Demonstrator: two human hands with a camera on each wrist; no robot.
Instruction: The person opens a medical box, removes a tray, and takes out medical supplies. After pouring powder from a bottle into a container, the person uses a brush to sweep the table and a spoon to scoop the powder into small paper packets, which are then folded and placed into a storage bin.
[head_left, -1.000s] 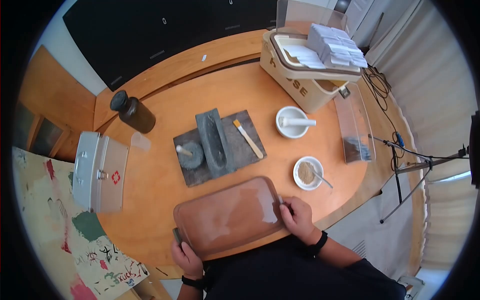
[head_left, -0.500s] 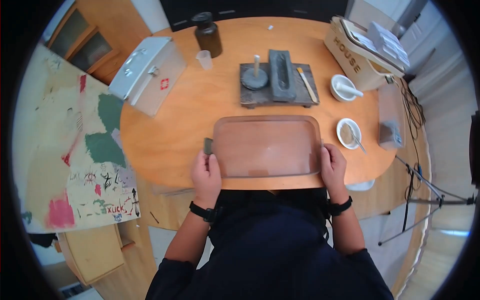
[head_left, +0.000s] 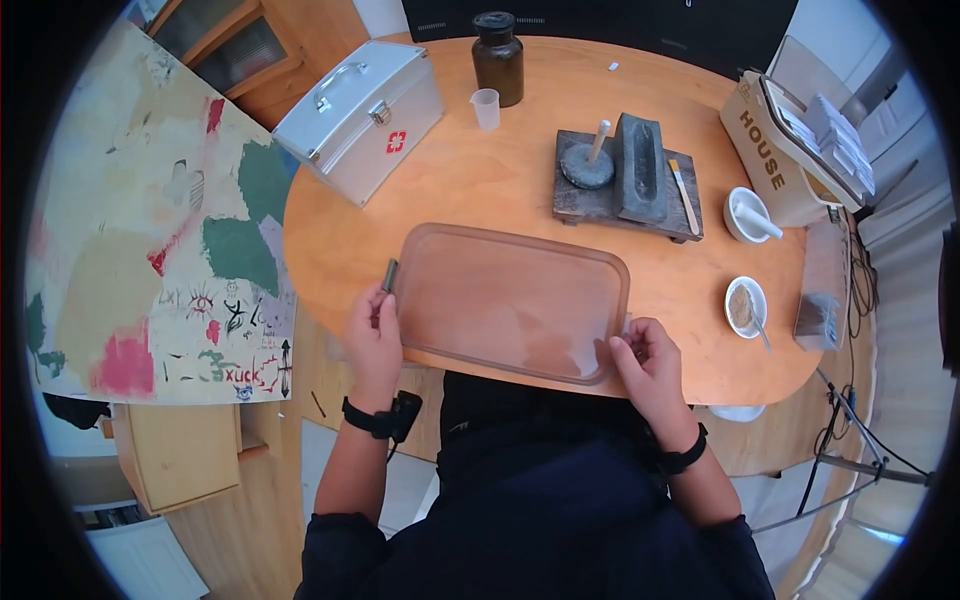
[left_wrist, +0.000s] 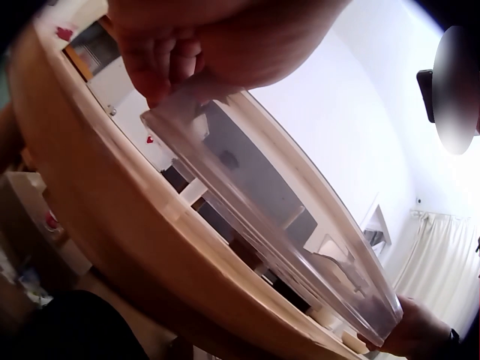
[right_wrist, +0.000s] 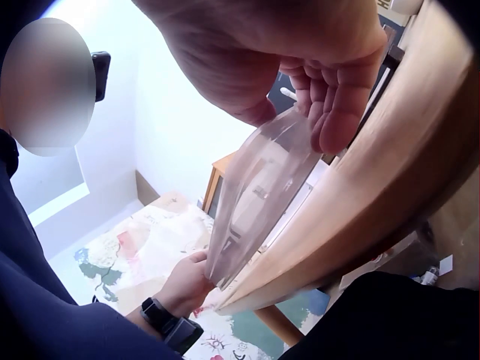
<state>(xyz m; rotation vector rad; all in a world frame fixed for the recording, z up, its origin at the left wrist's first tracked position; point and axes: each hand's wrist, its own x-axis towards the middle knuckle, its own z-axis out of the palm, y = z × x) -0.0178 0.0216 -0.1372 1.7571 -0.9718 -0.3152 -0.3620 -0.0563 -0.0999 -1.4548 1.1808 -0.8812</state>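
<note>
A shallow, brown-tinted see-through plastic box (head_left: 510,300) lies level near the table's front edge in the head view. My left hand (head_left: 375,335) pinches its left end, thumb and fingers just below a dark green side clip (head_left: 390,275). At the right end, my right hand (head_left: 650,365) grips the near corner, thumb on top and fingers curled. The left wrist view shows the clear box wall (left_wrist: 247,195) stretching from one hand to the other. In the right wrist view, the fingers (right_wrist: 337,112) curl at the box's end.
Behind stand a stone trough (head_left: 640,165) and stone wheel (head_left: 587,165) on a dark board, with a brush (head_left: 685,195). To the right are a mortar (head_left: 745,215) and powder bowl (head_left: 740,310). A metal case (head_left: 365,120), plastic cup (head_left: 486,108) and brown bottle (head_left: 498,65) stand at left.
The head view has turned. Both hands keep holding the box, which has shifted left along the front edge, farther from the dark board and the powder bowl.
</note>
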